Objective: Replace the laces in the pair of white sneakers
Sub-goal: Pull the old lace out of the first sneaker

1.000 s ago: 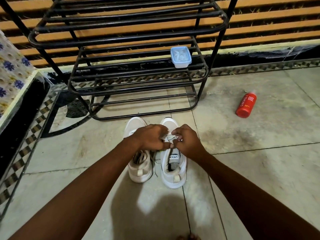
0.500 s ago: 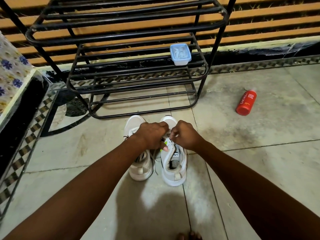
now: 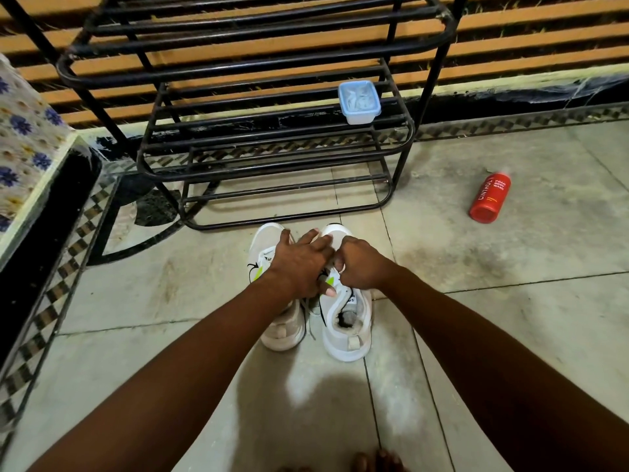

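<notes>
- White lace (image 3: 335, 267) is pinched in the right hand (image 3: 359, 264), fingers curled tight over the lacing of the right sneaker (image 3: 343, 315), near the frame's centre.
- The left hand (image 3: 299, 264) lies flat across both shoes, fingers spread and straight, fingertips reaching the right sneaker's toe at about 12 o'clock, thumb down on its near side; it presses rather than grips.
- Left sneaker (image 3: 272, 291) sits just beside its partner at 9 o'clock, touching or nearly so, toe pointing to 12, a green-yellow flash on its side; a loose lace end trails between the two heels.
- Both shoes stand on pale floor tiles (image 3: 510, 301), heels toward the person.
- At 12 o'clock, just past the toes, stands a black metal shoe rack (image 3: 272, 137); a small blue-lidded plastic box (image 3: 359, 102) rests on one of its shelves, to the right.
- At 2 o'clock, well apart, a red bottle (image 3: 490, 197) lies on its side on the floor.
- At 9 o'clock, a floral cloth (image 3: 23, 131) covers a raised ledge.
</notes>
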